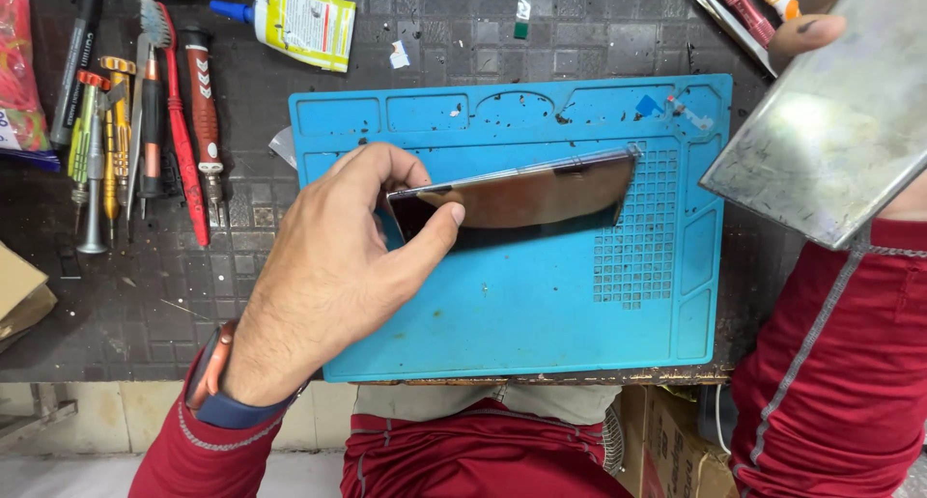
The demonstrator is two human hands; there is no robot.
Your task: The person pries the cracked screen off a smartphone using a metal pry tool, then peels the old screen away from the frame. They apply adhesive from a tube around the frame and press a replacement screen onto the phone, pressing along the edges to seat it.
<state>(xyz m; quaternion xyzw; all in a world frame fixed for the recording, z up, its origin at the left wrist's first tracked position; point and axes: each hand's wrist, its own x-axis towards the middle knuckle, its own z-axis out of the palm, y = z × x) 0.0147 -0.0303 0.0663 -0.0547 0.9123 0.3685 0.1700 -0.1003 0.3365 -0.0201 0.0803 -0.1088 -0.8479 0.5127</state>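
My left hand [338,266] grips one end of a dark glossy phone [541,194], thumb and fingers pinching it on edge above a blue silicone work mat [502,314]. The phone tilts so its reflective face shows. At the upper right my right hand [811,29], mostly hidden, holds up a flat grey metal plate [840,131] with a scuffed, shiny surface; only fingertips show at its top edge. The plate hangs over the mat's right edge, apart from the phone.
Several screwdrivers, tweezers and a red-handled brush [145,121] lie in a row at the left on the dark bench. A glue tube [294,20] lies at the top. A cardboard box [19,290] sits at the left edge.
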